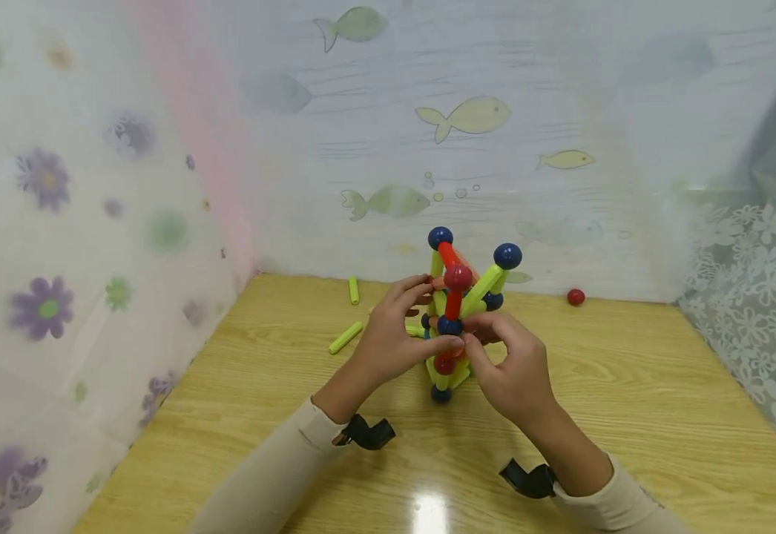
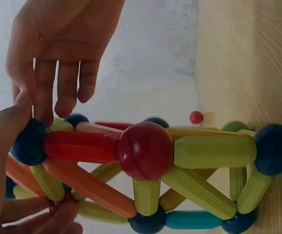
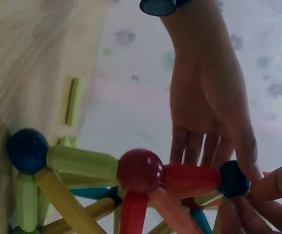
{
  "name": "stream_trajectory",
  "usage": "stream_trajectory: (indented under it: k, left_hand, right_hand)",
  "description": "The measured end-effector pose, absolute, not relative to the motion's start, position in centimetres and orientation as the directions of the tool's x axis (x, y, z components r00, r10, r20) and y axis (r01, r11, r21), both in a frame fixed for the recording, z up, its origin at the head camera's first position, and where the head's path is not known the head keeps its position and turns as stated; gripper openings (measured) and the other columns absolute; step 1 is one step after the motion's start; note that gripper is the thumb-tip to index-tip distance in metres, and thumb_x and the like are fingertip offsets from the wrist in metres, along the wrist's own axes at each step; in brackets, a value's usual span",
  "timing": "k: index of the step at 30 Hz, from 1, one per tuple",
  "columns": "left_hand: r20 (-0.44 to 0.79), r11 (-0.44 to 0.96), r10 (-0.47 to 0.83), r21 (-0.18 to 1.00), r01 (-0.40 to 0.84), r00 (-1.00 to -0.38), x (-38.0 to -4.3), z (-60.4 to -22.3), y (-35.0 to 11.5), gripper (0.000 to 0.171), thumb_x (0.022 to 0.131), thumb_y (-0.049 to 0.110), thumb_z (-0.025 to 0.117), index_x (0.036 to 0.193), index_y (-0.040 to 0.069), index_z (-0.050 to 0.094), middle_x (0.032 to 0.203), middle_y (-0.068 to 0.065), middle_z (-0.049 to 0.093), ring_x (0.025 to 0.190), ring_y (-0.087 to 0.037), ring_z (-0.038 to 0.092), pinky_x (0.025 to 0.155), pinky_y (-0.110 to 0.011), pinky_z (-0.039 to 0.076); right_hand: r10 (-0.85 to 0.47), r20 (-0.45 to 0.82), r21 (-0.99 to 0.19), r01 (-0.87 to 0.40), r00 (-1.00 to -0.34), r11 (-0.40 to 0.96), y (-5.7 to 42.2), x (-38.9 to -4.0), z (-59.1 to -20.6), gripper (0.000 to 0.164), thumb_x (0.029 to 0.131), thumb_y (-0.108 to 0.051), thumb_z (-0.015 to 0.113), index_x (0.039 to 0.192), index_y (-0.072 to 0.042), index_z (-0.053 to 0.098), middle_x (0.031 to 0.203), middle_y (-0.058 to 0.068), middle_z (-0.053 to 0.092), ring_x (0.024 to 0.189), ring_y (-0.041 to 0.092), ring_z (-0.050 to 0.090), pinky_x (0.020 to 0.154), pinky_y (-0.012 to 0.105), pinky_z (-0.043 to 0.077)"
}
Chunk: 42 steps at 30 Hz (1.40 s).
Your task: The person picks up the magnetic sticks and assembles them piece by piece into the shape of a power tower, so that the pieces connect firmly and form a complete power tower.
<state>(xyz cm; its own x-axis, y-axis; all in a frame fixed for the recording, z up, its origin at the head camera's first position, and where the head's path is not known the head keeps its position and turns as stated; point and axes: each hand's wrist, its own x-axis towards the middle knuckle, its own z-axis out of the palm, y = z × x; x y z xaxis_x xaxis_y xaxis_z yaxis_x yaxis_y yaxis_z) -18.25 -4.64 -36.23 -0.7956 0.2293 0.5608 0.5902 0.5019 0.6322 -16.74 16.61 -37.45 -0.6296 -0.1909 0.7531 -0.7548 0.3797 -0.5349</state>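
Note:
A tall structure of magnetic rods and balls stands on the table, its rods yellow-green, red, orange and blue. My left hand (image 1: 388, 337) holds it from the left, thumb against a blue ball (image 2: 30, 141) and fingers curled round behind, near a dark red ball. From the right, my right hand (image 1: 515, 367) pinches at that same blue ball with thumb and index finger. A red rod (image 2: 80, 146) runs from this ball to a red ball (image 3: 140, 170) lower down. Above the hands rise a red ball (image 1: 458, 277) and two blue balls.
Loose yellow-green rods (image 1: 345, 337) lie on the table (image 1: 281, 415) to the left of the structure. A single red ball (image 1: 576, 297) sits at the back right. Patterned curtains (image 1: 361, 133) hang behind and at both sides of the table.

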Motion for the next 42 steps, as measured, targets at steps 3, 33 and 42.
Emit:
stream_trajectory:
  k: [3, 33, 42]
  left_hand:
    - [0.528, 0.430, 0.281, 0.678, 0.596, -0.802, -19.2, -36.6, -4.9, 0.080, 0.083, 0.037, 0.089, 0.151, 0.015, 0.054, 0.161, 0.001, 0.044, 0.123, -0.017, 0.066, 0.101, -0.036, 0.056]
    - [0.095, 0.786, 0.251, 0.561, 0.260, -0.963, -30.3, -44.5, -13.6, 0.031, 0.097, 0.010, 0.063, 0.121, 0.020, 0.079, 0.138, -0.007, 0.066, 0.111, -0.027, 0.066, 0.076, -0.037, 0.055]
    - [0.114, 0.875, 0.414, 0.224, 0.430, -0.903, -29.5, -45.5, -11.3, 0.025, 0.096, 0.024, 0.076, 0.121, 0.024, 0.079, 0.114, 0.003, 0.074, 0.110, -0.020, 0.067, 0.100, -0.042, 0.053]
  right_hand:
    - [-0.114, 0.818, -0.498, -0.793, -0.564, 0.351, 16.7, -17.2, -37.6, 0.015, 0.090, 0.000, 0.071, 0.104, -0.005, 0.075, 0.097, 0.004, 0.074, 0.082, 0.011, 0.064, 0.074, 0.022, 0.053]
    - [-0.002, 0.594, -0.739, -0.546, -0.804, 0.394, 19.8, -19.8, -39.1, 0.041, 0.088, -0.009, 0.082, 0.122, -0.006, 0.062, 0.109, 0.001, 0.067, 0.088, 0.007, 0.066, 0.080, 0.018, 0.055]
    - [-0.011, 0.581, -0.738, -0.532, -0.814, 0.415, 19.5, -20.0, -39.3, 0.040, 0.088, -0.011, 0.082, 0.122, -0.006, 0.061, 0.109, 0.002, 0.066, 0.087, 0.006, 0.066, 0.080, 0.017, 0.056]
